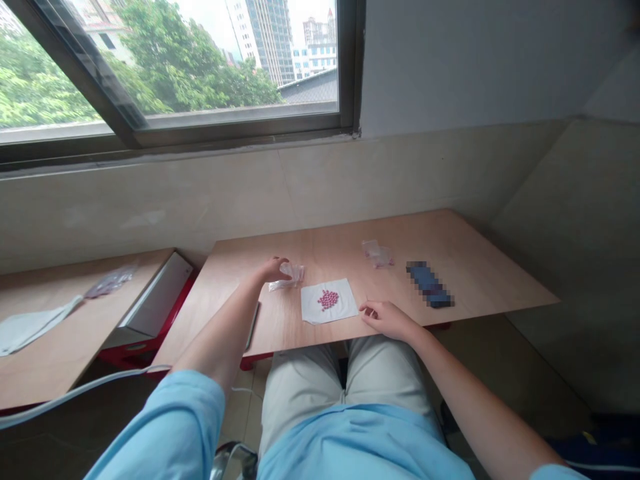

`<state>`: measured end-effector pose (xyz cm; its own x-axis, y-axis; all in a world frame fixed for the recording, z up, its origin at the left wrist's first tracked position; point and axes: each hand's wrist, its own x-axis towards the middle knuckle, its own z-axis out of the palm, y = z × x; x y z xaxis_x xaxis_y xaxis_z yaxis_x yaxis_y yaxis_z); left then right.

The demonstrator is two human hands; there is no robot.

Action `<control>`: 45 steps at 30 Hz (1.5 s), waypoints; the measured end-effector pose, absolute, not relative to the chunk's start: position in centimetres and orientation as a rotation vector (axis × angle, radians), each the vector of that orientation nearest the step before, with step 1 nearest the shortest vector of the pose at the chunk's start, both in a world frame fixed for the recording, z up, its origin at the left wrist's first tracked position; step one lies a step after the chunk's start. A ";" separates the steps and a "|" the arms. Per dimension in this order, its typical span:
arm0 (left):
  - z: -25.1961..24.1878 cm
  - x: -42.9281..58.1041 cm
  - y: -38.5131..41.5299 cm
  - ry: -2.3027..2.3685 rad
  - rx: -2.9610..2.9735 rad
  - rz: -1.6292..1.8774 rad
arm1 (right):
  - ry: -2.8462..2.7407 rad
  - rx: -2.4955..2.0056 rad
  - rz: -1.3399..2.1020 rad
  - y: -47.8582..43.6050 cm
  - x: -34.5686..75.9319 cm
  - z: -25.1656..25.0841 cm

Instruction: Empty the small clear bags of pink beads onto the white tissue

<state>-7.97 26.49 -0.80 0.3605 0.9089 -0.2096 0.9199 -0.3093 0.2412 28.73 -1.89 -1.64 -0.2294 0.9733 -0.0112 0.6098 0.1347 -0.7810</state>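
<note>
My left hand (277, 269) is over a clear plastic bag (296, 275) at the table's left side. Its thumb and fingers are apart in a curve, with part of the bag showing between them; I see no firm grip. A white square sheet (313, 313) lies in front of me, with a cluster of small pink beads (328, 300) on it. Beside the sheet's right edge, my right hand (383, 317) rests low over the table with fingers curled together. Whatever its fingertips hold, if anything, is too small to make out.
Small clear bags (379, 255) with pink bits lie farther back on the wooden table (480, 267). A pixelated dark phone-like object (430, 285) is at right. A thin dark-edged object (253, 325) lies by my left forearm. Another table (55, 360) stands left, and a white cable (85, 390) crosses there.
</note>
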 end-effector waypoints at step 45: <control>2.1 0.0 -3.5 0.900 2.092 0.392 | -2.241 -1.018 0.801 -8.1 19.8 1.2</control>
<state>-0.03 -3.50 2.13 0.6978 0.7156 -0.0304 0.4648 -0.4201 0.7794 19.81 -8.09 1.20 -0.5644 0.7930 0.2295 0.4676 0.5362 -0.7028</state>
